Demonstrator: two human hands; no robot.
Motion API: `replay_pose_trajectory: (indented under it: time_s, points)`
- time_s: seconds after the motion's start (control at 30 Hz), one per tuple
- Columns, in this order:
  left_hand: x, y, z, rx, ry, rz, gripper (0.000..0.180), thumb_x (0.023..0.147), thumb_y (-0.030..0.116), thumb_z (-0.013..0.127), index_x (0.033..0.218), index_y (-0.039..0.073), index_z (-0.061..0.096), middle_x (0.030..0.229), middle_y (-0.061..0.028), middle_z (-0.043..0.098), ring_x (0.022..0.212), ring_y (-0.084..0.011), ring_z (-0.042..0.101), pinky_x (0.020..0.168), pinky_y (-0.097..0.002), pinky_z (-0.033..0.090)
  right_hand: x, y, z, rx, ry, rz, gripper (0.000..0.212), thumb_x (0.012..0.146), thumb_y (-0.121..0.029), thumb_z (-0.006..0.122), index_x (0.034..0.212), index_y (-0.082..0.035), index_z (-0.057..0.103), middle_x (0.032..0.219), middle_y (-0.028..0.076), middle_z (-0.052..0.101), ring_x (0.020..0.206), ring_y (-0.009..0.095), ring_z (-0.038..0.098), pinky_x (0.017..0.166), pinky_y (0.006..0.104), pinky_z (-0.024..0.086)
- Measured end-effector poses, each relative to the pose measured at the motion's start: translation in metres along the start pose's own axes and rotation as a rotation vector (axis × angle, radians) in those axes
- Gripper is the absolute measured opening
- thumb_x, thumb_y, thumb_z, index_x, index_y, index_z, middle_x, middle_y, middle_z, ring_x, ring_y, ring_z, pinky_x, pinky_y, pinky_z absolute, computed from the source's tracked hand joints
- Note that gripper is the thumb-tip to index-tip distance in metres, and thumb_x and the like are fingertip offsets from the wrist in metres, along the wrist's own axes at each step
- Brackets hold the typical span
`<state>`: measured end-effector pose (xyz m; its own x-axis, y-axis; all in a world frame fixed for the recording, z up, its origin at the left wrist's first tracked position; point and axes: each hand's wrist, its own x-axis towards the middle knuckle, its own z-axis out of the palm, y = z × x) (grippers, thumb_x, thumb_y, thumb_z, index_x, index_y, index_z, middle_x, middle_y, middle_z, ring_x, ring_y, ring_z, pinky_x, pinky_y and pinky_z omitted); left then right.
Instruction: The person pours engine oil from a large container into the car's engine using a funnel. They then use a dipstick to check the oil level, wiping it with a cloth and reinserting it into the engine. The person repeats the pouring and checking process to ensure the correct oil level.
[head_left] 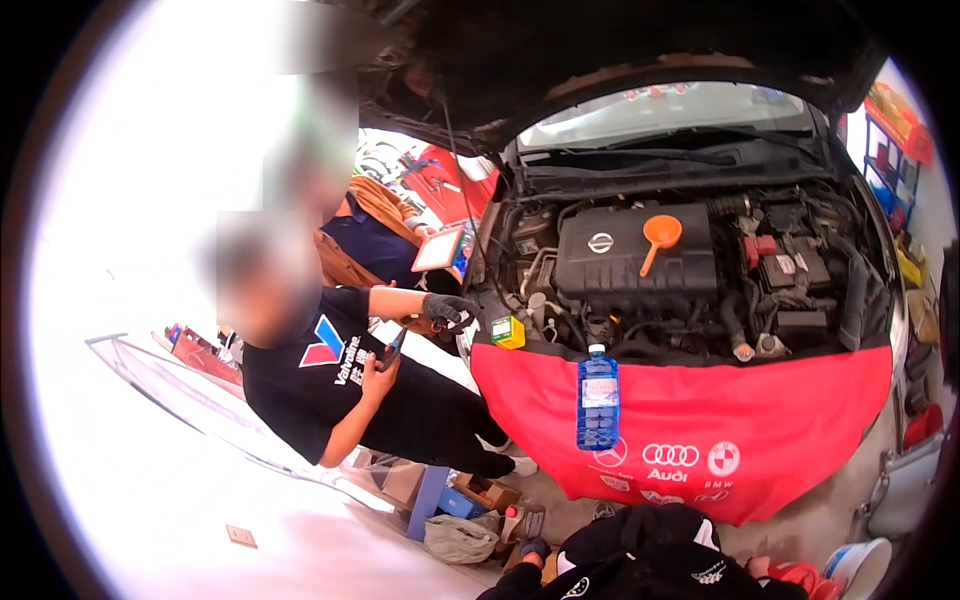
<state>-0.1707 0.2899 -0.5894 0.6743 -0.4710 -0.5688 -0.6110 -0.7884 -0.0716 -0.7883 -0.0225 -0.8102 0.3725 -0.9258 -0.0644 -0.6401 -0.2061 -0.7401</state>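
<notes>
Own hands not clearly in frame; only dark sleeves at lower edge, so whether apart or together cannot tell. Blue bottle stands upright on red fender cover, straight ahead and above sleeves, long axis vertical, neither hand clearly nearer. Orange funnel sits in engine cover beyond. Small yellow-green box at cover's left corner. Co-worker's gloved hand rests on car's edge.

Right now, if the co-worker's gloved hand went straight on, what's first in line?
Probably the small yellow box beside the gloved hand, at the edge of the engine bay; depth is unclear, so it might miss.
</notes>
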Motion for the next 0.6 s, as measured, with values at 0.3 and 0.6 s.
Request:
replay_pose_trajectory:
  time_s: [0.3, 0.6]
  points:
    - [-0.040, 0.013, 0.058, -0.107, 0.025, -0.005, 0.034, 0.081, 0.037, 0.052, 0.093, 0.014, 0.074, 0.103, -0.0150, 0.068, 0.097, -0.0320, 0.066, 0.084, -0.0436, 0.051, 0.125, -0.221, -0.002, 0.623, -0.244, 0.616, 0.010, 0.085, -0.008, 0.056, 0.092, -0.002, 0.060, 0.060, 0.005, 0.055, 0.043, 0.014, 0.049, 0.037, 0.0289, 0.035]
    - [-0.003, 0.022, 0.061, -0.967, 0.260, -0.226, 0.030, 0.077, 0.017, 0.066, 0.102, 0.001, 0.067, 0.090, -0.0130, 0.070, 0.084, -0.0236, 0.066, 0.079, -0.0343, 0.051, 0.168, -0.298, -0.063, 0.365, -0.591, 0.574, 0.019, 0.085, -0.018, 0.064, 0.079, 0.000, 0.060, 0.055, 0.006, 0.054, 0.042, 0.014, 0.050, 0.038, 0.0271, 0.037]
